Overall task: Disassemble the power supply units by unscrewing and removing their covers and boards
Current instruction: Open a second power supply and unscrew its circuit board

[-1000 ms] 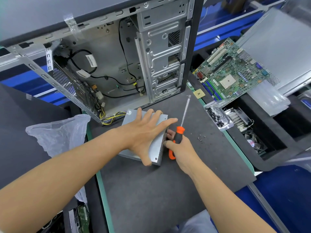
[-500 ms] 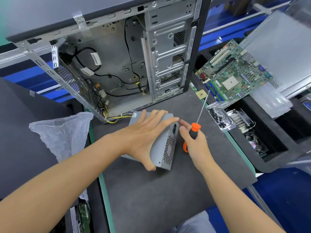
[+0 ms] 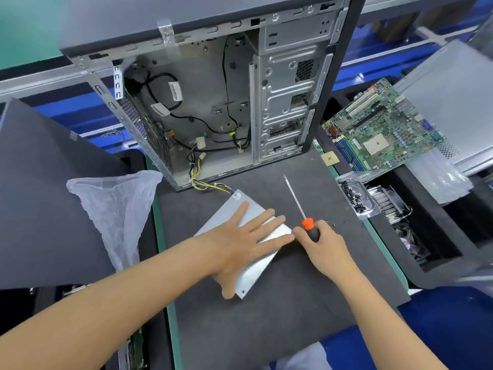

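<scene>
Power supply (image 3: 262, 237) now flat, unlabelled

A dark grey mat (image 3: 266, 316) with a green edge (image 3: 160, 249) covers the bench under the hands. Blue rails (image 3: 80, 113) run beyond them. Black foam bins (image 3: 440, 236) sit to the right, a dark panel (image 3: 48, 209) to the left.

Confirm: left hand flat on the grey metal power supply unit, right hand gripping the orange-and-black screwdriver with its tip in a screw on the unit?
Not quite. In the head view the orange-and-black screwdriver points away from the grey metal power supply unit, its tip in the air over the dark mat. The rest holds: left hand flat on the unit, right hand gripping the handle.
</scene>
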Available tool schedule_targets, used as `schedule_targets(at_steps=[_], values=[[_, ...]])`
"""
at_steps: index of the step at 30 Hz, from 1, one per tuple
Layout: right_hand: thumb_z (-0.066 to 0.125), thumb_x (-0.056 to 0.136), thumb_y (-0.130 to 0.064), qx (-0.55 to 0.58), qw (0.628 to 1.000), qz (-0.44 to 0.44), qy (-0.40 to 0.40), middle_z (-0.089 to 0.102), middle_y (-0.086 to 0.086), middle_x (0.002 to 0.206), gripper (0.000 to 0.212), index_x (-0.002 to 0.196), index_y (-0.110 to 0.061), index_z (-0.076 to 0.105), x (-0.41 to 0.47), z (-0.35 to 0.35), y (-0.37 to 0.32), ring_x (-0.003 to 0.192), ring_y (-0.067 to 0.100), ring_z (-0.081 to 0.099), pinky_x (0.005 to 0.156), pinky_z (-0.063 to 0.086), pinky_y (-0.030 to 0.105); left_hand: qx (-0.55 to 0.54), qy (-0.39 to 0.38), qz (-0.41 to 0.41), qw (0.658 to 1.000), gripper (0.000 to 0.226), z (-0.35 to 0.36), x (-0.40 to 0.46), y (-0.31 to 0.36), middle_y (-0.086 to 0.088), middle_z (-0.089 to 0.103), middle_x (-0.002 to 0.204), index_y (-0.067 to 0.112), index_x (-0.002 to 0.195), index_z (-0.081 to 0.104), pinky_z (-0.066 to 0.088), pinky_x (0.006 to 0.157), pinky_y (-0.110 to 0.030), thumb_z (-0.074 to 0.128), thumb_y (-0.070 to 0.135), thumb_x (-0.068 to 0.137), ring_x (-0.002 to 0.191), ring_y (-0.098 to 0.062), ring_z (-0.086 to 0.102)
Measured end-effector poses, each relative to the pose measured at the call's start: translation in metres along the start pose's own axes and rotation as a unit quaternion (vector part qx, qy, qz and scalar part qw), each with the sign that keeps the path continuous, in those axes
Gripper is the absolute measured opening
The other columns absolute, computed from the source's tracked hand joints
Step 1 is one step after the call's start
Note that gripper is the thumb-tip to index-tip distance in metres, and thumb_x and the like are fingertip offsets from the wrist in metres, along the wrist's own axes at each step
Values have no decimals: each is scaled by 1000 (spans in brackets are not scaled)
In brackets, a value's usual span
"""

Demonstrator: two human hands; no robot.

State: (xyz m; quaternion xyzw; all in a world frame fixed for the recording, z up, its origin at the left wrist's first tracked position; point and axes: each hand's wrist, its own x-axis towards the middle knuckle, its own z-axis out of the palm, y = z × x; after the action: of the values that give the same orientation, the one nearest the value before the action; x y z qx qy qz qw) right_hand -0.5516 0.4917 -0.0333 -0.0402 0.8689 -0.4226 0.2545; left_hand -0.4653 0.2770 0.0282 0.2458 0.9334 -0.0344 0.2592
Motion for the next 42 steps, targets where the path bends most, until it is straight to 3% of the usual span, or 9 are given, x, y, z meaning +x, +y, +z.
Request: schedule_targets(at_steps=[3,5,8,10,12,15,21,28,42], values=[[62,82,-62,-47,999,-16,-1,58,-2,84,35,90,-31,48,0,-3,-3,82,17,55,63,42,32,-152,79,-46,984,156,6,-19,3,4,-33,162,40,147,-36,-24,113,-61,78,80,48,145,-20,-38],[57,86,-61,-82,996,-21,-23,58,-2,90,39,97,-25,52,0,-6,-7,91,22,54,74,44,38,-286,285,-143,904,132,22,-30,17,10,-9,167,40,158,-5,-7,122,-59,73,78,59,153,-22,-17],[40,97,-56,-213,973,-6,-84,61,3,116,43,117,-22,58,3,-8,-9,111,27,50,94,42,39,-396,568,-394,604,85,59,-33,54,7,30,144,25,143,34,24,118,-39,75,53,74,138,-21,28],[29,102,-49,-357,932,-46,-40,52,1,134,43,131,-29,53,5,-6,-16,122,31,42,101,33,37,-527,536,-496,434,80,75,-26,67,10,29,136,23,144,32,34,112,-40,77,48,82,134,-20,34],[31,102,-49,-268,954,-129,37,61,-2,112,40,106,-26,63,2,1,-42,111,29,49,91,34,36,-653,455,-514,319,88,82,-20,70,4,34,142,23,151,26,37,108,-36,72,54,83,136,-18,39],[34,96,-64,-102,985,-125,-59,56,-5,74,60,78,-12,56,10,18,-85,76,18,52,64,37,28,-727,407,-481,272,58,79,-15,71,11,57,134,25,139,49,44,97,-27,65,54,90,118,-2,57],[61,64,-86,-229,948,-43,-219,64,-4,96,73,95,-20,61,37,37,-104,83,13,63,60,45,29,-755,437,-461,162,48,57,-9,68,7,73,104,19,117,58,52,59,-15,85,31,79,78,1,71],[61,58,-90,-247,945,-46,-208,60,-6,93,76,90,-21,54,38,36,-106,78,11,61,55,42,26,-756,424,-470,165,54,50,-5,62,11,70,98,30,103,50,52,56,-18,91,31,67,73,1,70],[82,48,-69,-18,988,-103,-115,65,-24,107,80,117,-42,51,10,32,-92,87,-12,61,70,49,22,-663,537,-396,339,62,36,-19,50,27,64,110,49,99,42,52,69,-11,90,52,61,97,8,65]])
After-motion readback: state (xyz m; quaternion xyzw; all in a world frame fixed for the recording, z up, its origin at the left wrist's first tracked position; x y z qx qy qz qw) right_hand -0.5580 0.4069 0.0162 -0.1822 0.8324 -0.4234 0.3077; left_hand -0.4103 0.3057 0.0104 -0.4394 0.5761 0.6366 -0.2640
